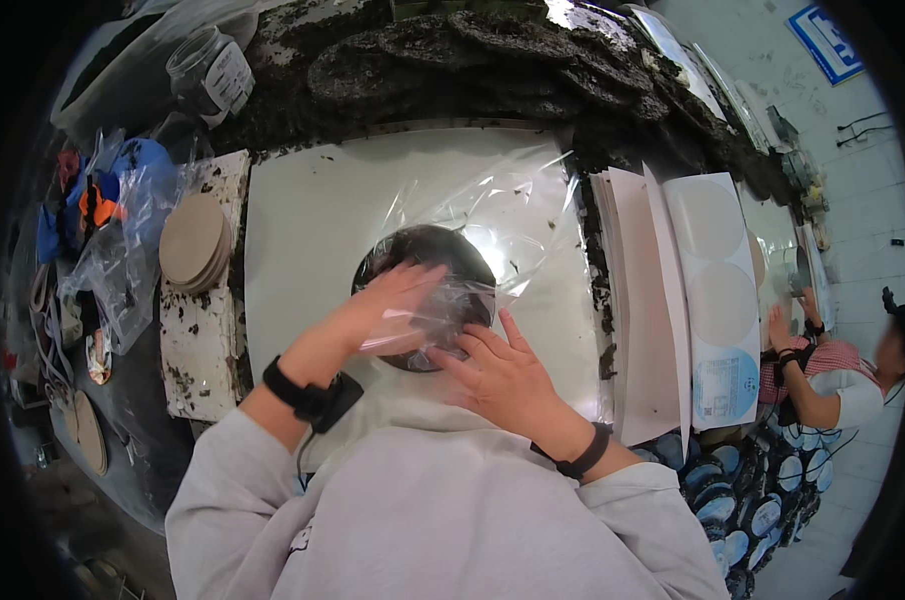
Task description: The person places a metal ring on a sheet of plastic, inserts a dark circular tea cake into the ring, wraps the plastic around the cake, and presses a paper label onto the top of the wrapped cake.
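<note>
A dark round cake lies at the middle of the white work surface, partly covered by clear plastic film. My left hand reaches across the cake's left part, its fingers stretched out on the film. At the lower right edge of the cake, my right hand has its fingers spread, with the tips touching the film and the rim. The film runs loosely up and to the right. Glare and its folds blur the area between my hands.
Dark rough cakes are heaped behind the board. Tan round discs are stacked at left, below a clear jar. Round stickers and paper sheets lie right. Several packed discs and another person are beyond.
</note>
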The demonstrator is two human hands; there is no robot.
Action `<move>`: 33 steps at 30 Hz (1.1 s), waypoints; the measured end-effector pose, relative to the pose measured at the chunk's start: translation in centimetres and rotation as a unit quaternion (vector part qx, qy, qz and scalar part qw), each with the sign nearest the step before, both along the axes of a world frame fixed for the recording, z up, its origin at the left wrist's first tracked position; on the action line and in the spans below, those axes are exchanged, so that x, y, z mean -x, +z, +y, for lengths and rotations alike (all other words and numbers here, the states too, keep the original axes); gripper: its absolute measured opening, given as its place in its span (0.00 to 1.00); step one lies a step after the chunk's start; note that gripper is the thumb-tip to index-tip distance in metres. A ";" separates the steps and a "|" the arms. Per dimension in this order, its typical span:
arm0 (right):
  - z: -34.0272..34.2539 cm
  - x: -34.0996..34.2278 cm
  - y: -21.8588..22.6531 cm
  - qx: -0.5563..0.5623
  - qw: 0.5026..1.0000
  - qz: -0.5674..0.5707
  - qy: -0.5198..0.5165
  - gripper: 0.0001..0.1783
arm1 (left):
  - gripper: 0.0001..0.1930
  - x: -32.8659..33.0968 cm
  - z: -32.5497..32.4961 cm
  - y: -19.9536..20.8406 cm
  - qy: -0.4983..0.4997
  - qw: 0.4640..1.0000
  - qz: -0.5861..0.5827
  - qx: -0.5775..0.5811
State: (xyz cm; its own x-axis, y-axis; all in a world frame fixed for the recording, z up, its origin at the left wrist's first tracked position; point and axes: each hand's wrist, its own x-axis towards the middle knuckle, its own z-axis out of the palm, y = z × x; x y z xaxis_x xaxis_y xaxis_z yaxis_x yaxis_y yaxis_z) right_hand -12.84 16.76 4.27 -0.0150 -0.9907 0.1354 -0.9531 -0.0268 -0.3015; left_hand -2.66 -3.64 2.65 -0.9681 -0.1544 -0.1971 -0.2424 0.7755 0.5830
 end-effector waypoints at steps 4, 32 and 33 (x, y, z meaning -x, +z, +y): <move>-0.4 0.5 -0.3 -0.054 0.996 -0.071 0.018 0.34 | 0.34 1.1 2.9 -1.5 0.109 0.992 0.064 -0.025; -12.5 3.6 -4.8 -0.048 0.978 -0.204 0.015 0.11 | 0.47 -1.8 4.4 0.2 0.183 0.966 0.159 0.092; -12.1 3.8 -7.1 0.019 0.979 -0.205 0.018 0.13 | 0.47 -1.2 4.5 0.2 0.160 0.967 0.180 0.083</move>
State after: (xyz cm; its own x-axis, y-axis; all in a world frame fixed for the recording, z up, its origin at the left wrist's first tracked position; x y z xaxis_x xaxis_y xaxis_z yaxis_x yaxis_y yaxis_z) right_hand -16.60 4.68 -2.82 -0.0408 -0.9860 0.1616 -0.7511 -0.0764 -0.6557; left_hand -1.45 0.88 2.88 -0.8666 -0.4584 0.1974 -0.2903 0.7846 0.5478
